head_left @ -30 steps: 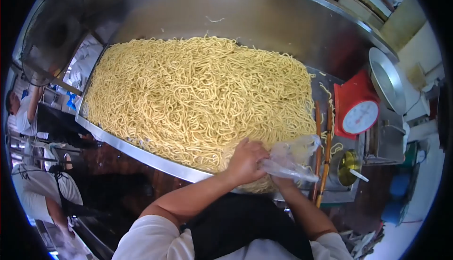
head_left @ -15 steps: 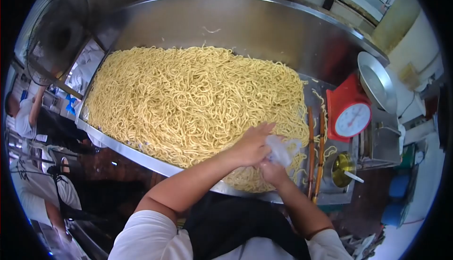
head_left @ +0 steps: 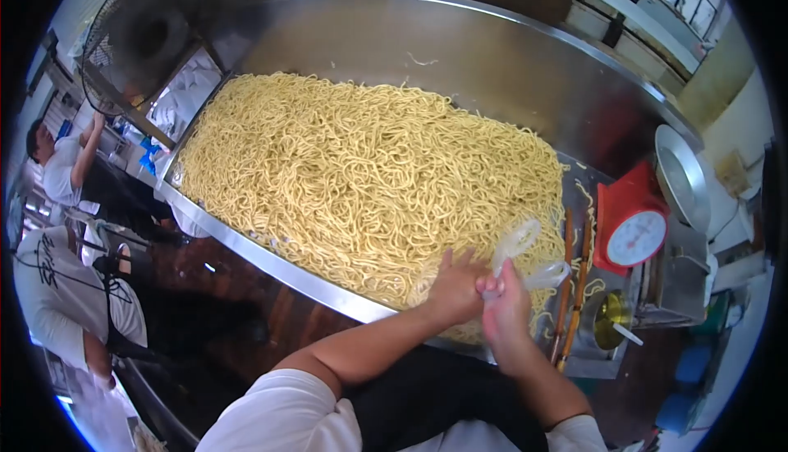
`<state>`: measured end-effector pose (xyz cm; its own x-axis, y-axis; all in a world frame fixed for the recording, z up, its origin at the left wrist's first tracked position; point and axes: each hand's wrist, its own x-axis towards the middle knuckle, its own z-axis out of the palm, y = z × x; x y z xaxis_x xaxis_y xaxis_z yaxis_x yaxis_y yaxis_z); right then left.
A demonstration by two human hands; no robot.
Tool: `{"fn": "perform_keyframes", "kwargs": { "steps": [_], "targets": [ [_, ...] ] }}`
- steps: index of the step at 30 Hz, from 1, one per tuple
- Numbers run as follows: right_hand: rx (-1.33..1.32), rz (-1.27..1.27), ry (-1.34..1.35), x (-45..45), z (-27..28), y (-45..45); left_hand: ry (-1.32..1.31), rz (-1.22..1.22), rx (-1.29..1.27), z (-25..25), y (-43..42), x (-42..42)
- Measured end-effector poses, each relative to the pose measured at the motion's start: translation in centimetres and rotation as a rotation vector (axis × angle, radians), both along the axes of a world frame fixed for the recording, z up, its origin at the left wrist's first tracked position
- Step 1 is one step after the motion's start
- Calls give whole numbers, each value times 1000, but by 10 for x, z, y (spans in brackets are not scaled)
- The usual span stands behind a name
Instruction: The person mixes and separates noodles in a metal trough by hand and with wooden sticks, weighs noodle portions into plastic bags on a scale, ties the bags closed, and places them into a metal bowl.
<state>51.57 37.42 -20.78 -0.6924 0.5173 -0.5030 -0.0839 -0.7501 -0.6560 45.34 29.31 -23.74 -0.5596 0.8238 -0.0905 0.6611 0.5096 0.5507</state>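
Note:
My right hand [head_left: 506, 304] is closed in a fist on the gathered top of a clear plastic bag [head_left: 517, 240], whose two loops stick out above and beside my fingers. Against it lies my left hand [head_left: 456, 289], its fingers stretched out and partly blurred, over a hazy patch that looks like the bag's noodle-filled part. Both hands are above the near right end of a broad heap of yellow noodles [head_left: 361, 173]. The heap lies in a large steel tray [head_left: 271, 257] with a raised back.
Two wooden sticks [head_left: 577, 288] lie right of the noodles, by a metal pot [head_left: 609, 321] of yellow liquid with a white-handled utensil. A red dial scale [head_left: 628, 222] with a metal pan stands beyond. At left are a fan [head_left: 139, 38] and two people [head_left: 70, 288].
The view has swung, shifting the tray and scale rightward. My right fist has turned upward, and the bag's loops now stand apart above it. My left hand stays beside it.

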Motion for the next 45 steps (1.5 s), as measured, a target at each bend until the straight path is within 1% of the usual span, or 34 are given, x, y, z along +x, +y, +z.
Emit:
{"fn": "perform_keyframes", "kwargs": {
  "steps": [4,6,7,9,10,12,13,14,16,17,18,20,21,22,23,24,25,26,28,29,30,32,33,34,35,36,38,39,40,41,42,43,44,45],
  "targets": [
    [107,93,37,35,5,9,92,-57,-13,-5,-1,2],
    [580,324,-93,60,5,20,112,-60,-18,-14,2,-1],
    [583,326,-92,70,6,30,131,-64,-22,-15,3,-3],
    [814,853,-417,86,13,46,138,-58,-26,-14,4,-3],
    [813,849,-424,87,17,45,145,-61,-37,-13,5,-2],
    [940,1163,-176,80,33,34,134,-95,-49,-7,5,-4],
    [1058,1129,-109,66,54,25,127,-117,-63,-5,5,-4],
    [1059,1122,-116,59,55,23,127,-125,-59,-10,5,-2],
    [1667,813,-360,48,45,20,193,-50,43,-23,2,0],
    [1784,946,-486,49,36,32,197,-46,48,-25,3,2],
    [1796,951,-480,45,26,41,170,-52,54,-23,4,3],
    [894,1407,-611,37,9,53,135,-41,59,-21,3,4],
    [387,1117,-574,42,4,55,136,-61,111,-21,1,5],
    [389,1130,-576,44,-1,54,138,-82,161,-22,0,4],
    [95,968,-350,45,-4,52,137,-70,161,-25,-3,2],
    [-191,788,-130,44,-6,52,123,-74,245,-32,-6,-1],
    [-273,830,21,45,12,54,108,-81,329,-35,-9,-1],
    [-278,833,16,46,21,53,103,-76,327,-37,-7,1],
    [1028,1057,-67,47,31,47,137,-56,168,-30,1,3],
    [1845,771,-11,41,24,41,137,-69,170,-26,1,2],
    [1847,761,-22,43,20,45,133,-79,113,-22,1,2],
    [1736,1215,-570,47,14,54,133,-85,63,-17,3,1],
    [1739,1215,-572,47,6,55,127,-96,64,-17,4,1],
    [965,1158,-513,48,-5,55,120,-111,64,-18,5,2],
    [217,998,-415,50,-10,55,119,-119,66,-19,5,2],
    [217,989,-416,52,-4,54,112,-107,81,-21,3,1],
    [139,942,-77,52,23,48,104,-89,98,-29,5,-1],
    [460,995,-73,50,35,43,107,-59,123,-32,5,-1],
    [458,992,-77,47,36,42,106,-35,148,-34,7,2],
    [1139,1017,-109,48,37,43,101,-50,150,-37,8,5],
    [1830,962,-146,47,37,45,111,-61,117,-28,9,4],
    [1853,871,-251,45,27,48,120,-76,83,-20,8,3],
    [1850,855,-275,46,23,50,118,-100,88,-14,6,2],
    [1794,964,-374,48,20,53,83,-104,122,-9,3,0]
  ]
}}
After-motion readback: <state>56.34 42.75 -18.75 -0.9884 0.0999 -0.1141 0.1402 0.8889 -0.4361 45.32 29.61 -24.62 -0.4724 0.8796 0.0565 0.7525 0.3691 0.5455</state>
